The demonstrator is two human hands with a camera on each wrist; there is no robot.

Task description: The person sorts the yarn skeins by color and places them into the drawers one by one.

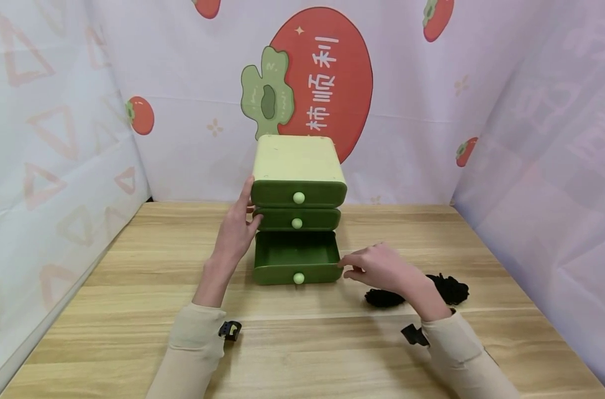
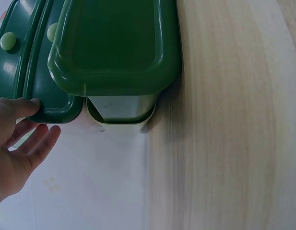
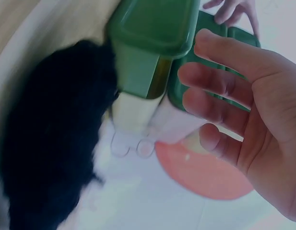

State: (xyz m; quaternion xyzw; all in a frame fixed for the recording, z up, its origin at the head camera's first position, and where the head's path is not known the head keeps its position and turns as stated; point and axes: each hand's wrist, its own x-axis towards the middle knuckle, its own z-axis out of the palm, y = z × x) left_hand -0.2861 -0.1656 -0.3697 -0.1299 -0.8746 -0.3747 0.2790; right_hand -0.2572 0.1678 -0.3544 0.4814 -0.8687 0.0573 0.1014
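Observation:
A small cabinet (image 1: 300, 158) with a cream top and green drawer fronts stands on the table. Its bottom drawer (image 1: 277, 275) is pulled out, and the inside visible from above holds nothing. My left hand (image 1: 234, 231) rests against the cabinet's left side. In the left wrist view, its thumb touches the corner of the middle drawer (image 2: 54, 96), with the other fingers loosely extended beside it. Close to the bottom drawer's right front corner is my right hand (image 1: 379, 267), its fingers loosely bent and holding nothing. Whether its fingertips touch the drawer I cannot tell.
A black fuzzy bundle (image 1: 449, 289) lies on the wooden table (image 1: 302, 354), partly hidden under my right wrist. Behind the cabinet hangs a pale backdrop (image 1: 198, 160) with persimmon prints. Similar cloth walls stand at left and right.

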